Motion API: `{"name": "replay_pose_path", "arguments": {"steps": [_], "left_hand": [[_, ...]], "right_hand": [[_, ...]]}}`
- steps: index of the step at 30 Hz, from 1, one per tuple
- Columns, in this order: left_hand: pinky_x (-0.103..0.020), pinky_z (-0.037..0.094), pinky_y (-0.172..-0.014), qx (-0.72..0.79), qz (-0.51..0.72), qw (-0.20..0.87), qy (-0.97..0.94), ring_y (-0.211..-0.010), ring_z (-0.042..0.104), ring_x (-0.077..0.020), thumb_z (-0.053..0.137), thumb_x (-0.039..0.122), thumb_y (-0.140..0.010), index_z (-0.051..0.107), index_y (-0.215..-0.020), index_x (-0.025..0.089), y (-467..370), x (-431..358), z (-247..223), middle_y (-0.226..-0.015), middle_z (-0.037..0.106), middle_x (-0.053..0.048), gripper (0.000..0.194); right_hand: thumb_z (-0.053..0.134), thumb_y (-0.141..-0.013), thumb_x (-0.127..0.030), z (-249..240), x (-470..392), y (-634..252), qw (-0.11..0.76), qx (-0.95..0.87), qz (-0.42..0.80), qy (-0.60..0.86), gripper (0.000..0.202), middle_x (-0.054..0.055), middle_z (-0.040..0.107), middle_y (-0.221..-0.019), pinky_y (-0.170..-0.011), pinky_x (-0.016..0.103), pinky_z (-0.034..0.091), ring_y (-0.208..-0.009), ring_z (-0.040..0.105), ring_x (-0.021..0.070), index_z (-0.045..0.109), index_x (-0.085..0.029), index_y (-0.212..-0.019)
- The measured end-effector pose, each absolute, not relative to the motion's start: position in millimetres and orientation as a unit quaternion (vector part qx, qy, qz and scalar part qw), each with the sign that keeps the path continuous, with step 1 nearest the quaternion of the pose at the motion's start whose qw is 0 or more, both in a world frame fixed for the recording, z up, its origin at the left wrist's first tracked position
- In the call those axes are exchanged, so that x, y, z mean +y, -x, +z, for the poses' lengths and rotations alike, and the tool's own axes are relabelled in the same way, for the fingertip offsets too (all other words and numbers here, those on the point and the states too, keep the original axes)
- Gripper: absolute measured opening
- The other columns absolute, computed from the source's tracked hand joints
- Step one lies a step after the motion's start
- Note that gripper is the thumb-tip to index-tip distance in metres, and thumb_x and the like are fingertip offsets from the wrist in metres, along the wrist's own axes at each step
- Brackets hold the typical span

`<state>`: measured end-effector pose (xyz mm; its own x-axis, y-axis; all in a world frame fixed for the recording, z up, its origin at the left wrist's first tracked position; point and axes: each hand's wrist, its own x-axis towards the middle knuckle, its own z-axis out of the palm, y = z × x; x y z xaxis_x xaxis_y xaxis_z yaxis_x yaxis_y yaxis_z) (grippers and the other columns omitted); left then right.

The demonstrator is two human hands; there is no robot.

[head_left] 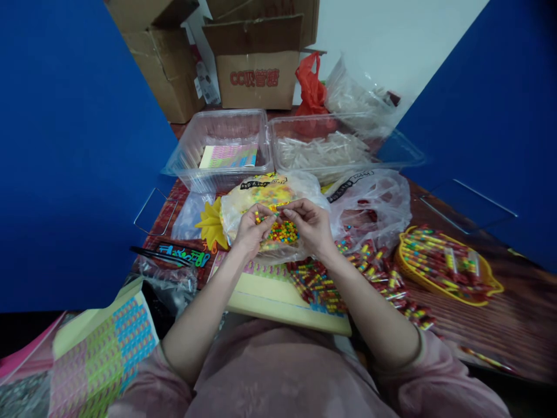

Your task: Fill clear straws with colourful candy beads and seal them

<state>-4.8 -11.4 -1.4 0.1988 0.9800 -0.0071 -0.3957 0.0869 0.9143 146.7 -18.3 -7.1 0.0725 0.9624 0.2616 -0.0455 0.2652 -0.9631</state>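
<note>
Across the dark table [517, 302], the clear tray [394, 152] of thin tubes [324, 150] sits beyond the plastic bag [239, 215]. Inside the bag's opening lie small colorful candies [285, 232], directly below both hands. The left hand [255, 229] and right hand [310, 225] pinch thumb to forefinger, nearly meeting; whether anything is between their fingertips, I cannot tell.

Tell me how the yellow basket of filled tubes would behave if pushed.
The yellow basket would probably slide rather than tip, being low and wide. Its tubes, piled loosely near the rim, might shift or roll out.
</note>
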Motion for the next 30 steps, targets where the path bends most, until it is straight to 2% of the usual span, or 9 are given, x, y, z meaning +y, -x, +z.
{"name": "replay_pose_path", "arguments": {"steps": [6, 10, 13, 16, 20, 24, 27, 30], "left_hand": [[-0.018, 0.017, -0.038, 0.357, 0.518, 0.647, -0.431, -0.037, 0.034, -0.0017, 0.088, 0.033, -0.062, 0.053, -0.08, 0.017, 5, -10, 0, -0.059, 0.058, 0.005, 0.042], [-0.018, 0.016, -0.037, 0.358, 0.486, 0.662, -0.444, -0.038, 0.035, -0.0023, 0.088, 0.037, -0.063, 0.057, -0.09, 0.016, 3, -8, 1, -0.064, 0.064, 0.002, 0.046], [-0.017, 0.015, -0.037, 0.355, 0.483, 0.67, -0.439, -0.04, 0.037, -0.0026, 0.088, 0.042, -0.064, 0.059, -0.093, 0.016, 3, -5, 2, -0.067, 0.063, 0.002, 0.048], [-0.017, 0.019, -0.038, 0.36, 0.495, 0.671, -0.42, -0.043, 0.04, -0.0033, 0.083, 0.05, -0.071, 0.063, -0.096, 0.015, 5, -4, 2, -0.07, 0.063, 0.0, 0.048], [-0.018, 0.029, -0.042, 0.339, 0.497, 0.685, -0.411, -0.05, 0.048, -0.0064, 0.074, 0.054, -0.08, 0.067, -0.103, 0.014, 5, -4, 3, -0.071, 0.064, -0.002, 0.046], [-0.019, 0.032, -0.043, 0.337, 0.498, 0.692, -0.4, -0.052, 0.05, -0.0079, 0.076, 0.049, -0.08, 0.067, -0.106, 0.014, 4, -4, 4, -0.07, 0.064, -0.002, 0.045], [-0.018, 0.032, -0.044, 0.337, 0.496, 0.685, -0.414, -0.05, 0.049, -0.0077, 0.08, 0.047, -0.077, 0.065, -0.107, 0.015, 5, -5, 5, -0.068, 0.064, -0.001, 0.046], [-0.018, 0.032, -0.044, 0.34, 0.493, 0.68, -0.423, -0.05, 0.049, -0.0081, 0.082, 0.047, -0.073, 0.063, -0.106, 0.017, 5, -5, 4, -0.066, 0.065, 0.0, 0.048]], "right_hand": [[0.075, -0.073, -0.064, -13, -10, -141, 0.582, -0.555, 0.413, 0.428, 0.046, 0.001, 0.069, -0.071, -0.066, 0.029, 0.053, -0.065, 0.064, 0.0148, 0.063, -0.02, -0.08], [0.069, -0.077, -0.067, -5, -17, -150, 0.599, -0.553, 0.375, 0.442, 0.047, 0.0, 0.066, -0.074, -0.068, 0.029, 0.053, -0.068, 0.062, 0.0141, 0.062, -0.021, -0.083], [0.066, -0.083, -0.06, 5, -36, -180, 0.647, -0.505, 0.31, 0.481, 0.04, 0.001, 0.067, -0.082, -0.072, 0.028, 0.054, -0.072, 0.063, 0.014, 0.063, -0.023, -0.096], [0.067, -0.084, -0.053, -1, -62, -218, 0.648, -0.456, 0.29, 0.537, 0.034, -0.001, 0.066, -0.078, -0.066, 0.027, 0.052, -0.066, 0.06, 0.0129, 0.063, -0.023, -0.099], [0.069, -0.077, -0.054, -35, -83, -253, 0.537, -0.496, 0.314, 0.605, 0.036, -0.003, 0.061, -0.062, -0.055, 0.026, 0.045, -0.056, 0.055, 0.0133, 0.065, -0.019, -0.087], [0.063, -0.082, -0.054, -56, -79, -276, 0.448, -0.559, 0.232, 0.658, 0.039, 0.005, 0.072, -0.074, -0.062, 0.029, 0.048, -0.064, 0.062, 0.0176, 0.071, -0.016, -0.085], [0.058, -0.088, -0.041, -53, -55, -300, 0.405, -0.557, 0.132, 0.713, 0.032, 0.009, 0.077, -0.085, -0.071, 0.033, 0.051, -0.074, 0.067, 0.0216, 0.075, -0.014, -0.094], [0.06, -0.084, -0.022, -49, -25, -320, 0.268, -0.591, 0.099, 0.755, 0.024, 0.011, 0.078, -0.097, -0.081, 0.034, 0.053, -0.086, 0.071, 0.0242, 0.078, -0.015, -0.099]]}}
